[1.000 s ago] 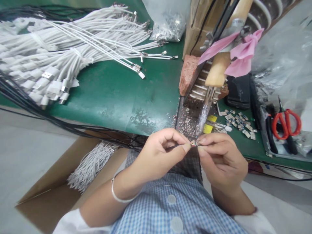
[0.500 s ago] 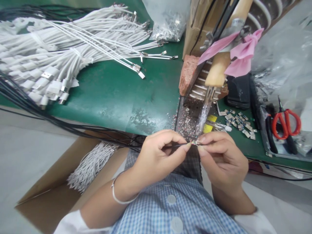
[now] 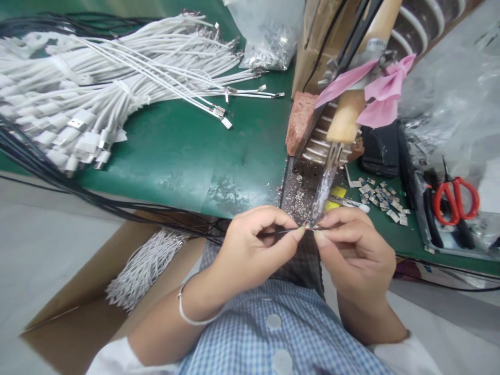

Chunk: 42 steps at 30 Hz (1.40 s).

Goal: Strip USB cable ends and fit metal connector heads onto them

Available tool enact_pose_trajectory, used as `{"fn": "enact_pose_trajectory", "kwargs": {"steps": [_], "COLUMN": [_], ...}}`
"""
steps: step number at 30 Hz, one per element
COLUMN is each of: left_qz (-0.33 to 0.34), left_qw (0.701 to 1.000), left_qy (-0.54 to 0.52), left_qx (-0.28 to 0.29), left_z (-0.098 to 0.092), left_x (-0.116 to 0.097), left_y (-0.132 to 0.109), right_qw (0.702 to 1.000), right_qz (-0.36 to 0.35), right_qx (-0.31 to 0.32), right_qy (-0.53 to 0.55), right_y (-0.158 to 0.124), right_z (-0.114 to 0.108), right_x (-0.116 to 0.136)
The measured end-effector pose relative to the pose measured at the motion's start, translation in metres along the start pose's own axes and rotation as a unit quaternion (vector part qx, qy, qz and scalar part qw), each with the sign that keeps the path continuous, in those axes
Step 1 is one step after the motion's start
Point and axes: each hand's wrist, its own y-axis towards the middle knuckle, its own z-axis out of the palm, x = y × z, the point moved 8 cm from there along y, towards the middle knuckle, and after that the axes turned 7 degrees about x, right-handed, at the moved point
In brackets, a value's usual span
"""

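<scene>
My left hand (image 3: 260,242) pinches a thin black cable (image 3: 278,232) between thumb and fingers, close to its stripped end where fine coloured wires show. Facing it, my right hand (image 3: 359,255) is closed in a pinch on a small metal connector (image 3: 311,227), mostly covered by the fingertips. The wire ends and the connector meet between the two hands; whether they are joined is too small to tell. Just above the fingertips, a soldering iron (image 3: 346,117) with a wooden handle points down, tied with a pink cloth strip (image 3: 385,96).
White USB cables (image 3: 156,67) lie bundled on the green bench (image 3: 175,151). A brick (image 3: 300,122) sits beside the iron. Small connector boards (image 3: 385,198), red-handled snippers (image 3: 456,200) and a plastic bag of metal parts (image 3: 269,41) are around. A cardboard box (image 3: 74,281) holds more white cables.
The connector and wire ends sit slightly closer together, the right fingertips having shifted a little left. Otherwise the view has only moved slightly; both hands keep their pinch.
</scene>
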Motion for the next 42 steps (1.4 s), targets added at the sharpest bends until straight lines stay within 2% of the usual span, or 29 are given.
{"fn": "enact_pose_trajectory", "kwargs": {"steps": [16,26,28,34,39,42], "left_qz": [0.001,0.001,0.003,0.007,0.042,0.061], "left_qw": [1.0,0.999,0.999,0.988,0.988,0.986], "left_qy": [-0.011,0.009,0.012,0.044,0.09,0.112], "left_qx": [0.014,0.031,0.046,0.148,0.118,0.108], "left_z": [0.001,0.003,0.004,0.014,0.012,0.013], "left_x": [0.002,0.002,0.001,-0.005,-0.012,-0.015], "left_y": [0.0,-0.003,-0.005,-0.013,-0.016,-0.018], "right_qw": [0.999,0.999,1.0,1.0,1.0,0.998], "right_qz": [0.032,0.026,0.017,-0.002,-0.003,0.014], "right_qx": [0.003,0.014,0.011,0.011,0.0,0.066], "right_qy": [0.019,0.013,0.002,0.014,-0.012,-0.012], "right_y": [0.0,-0.004,-0.008,-0.019,-0.022,-0.023], "right_z": [0.0,0.0,-0.001,-0.007,-0.013,-0.002], "right_x": [-0.001,0.001,0.003,0.006,0.005,0.001]}}
